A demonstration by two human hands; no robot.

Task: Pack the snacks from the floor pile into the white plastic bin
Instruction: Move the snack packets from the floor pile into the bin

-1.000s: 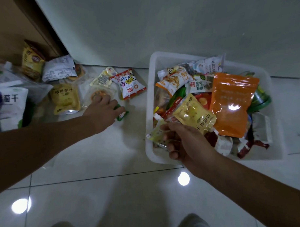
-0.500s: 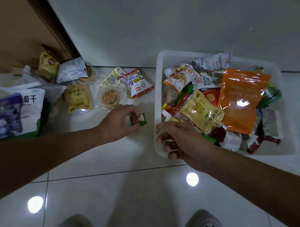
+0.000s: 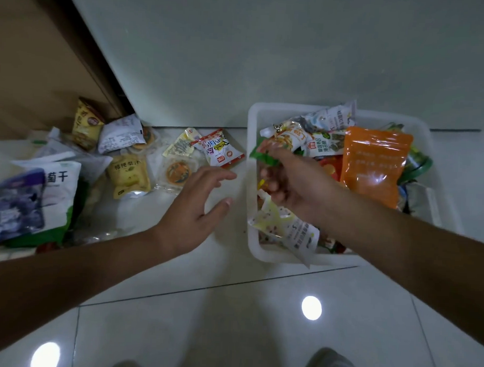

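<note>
Snacks [image 3: 128, 176] lie in a loose pile on the tiled floor [image 3: 231, 306] at its far-left side, against the wall [image 3: 267, 47], well apart from nothing but a strip of bare tile that separates them from the white bin [image 3: 287, 257]. The bin stands by the wall to the right, heaped with packets. An orange pouch [image 3: 373, 163] lies on top toward its far-right side, and a white pouch [image 3: 294, 231] hangs over its near-left corner.

The left hand [image 3: 196, 209] hovers over the floor between pile and bin, fingers straight and spread wide, holding nothing. The right hand [image 3: 293, 185] is over the bin's left edge, fingers curled, gripping what looks like a green packet [image 3: 263, 157] that sticks out past the fingertips; motion blur makes the grip hard to read.

In the pile, a red-and-white packet [image 3: 222, 152] lies nearest the bin, a big white bag [image 3: 56, 193] at the floor's left edge. A grey shoe [image 3: 330, 365] shows at the near edge.
</note>
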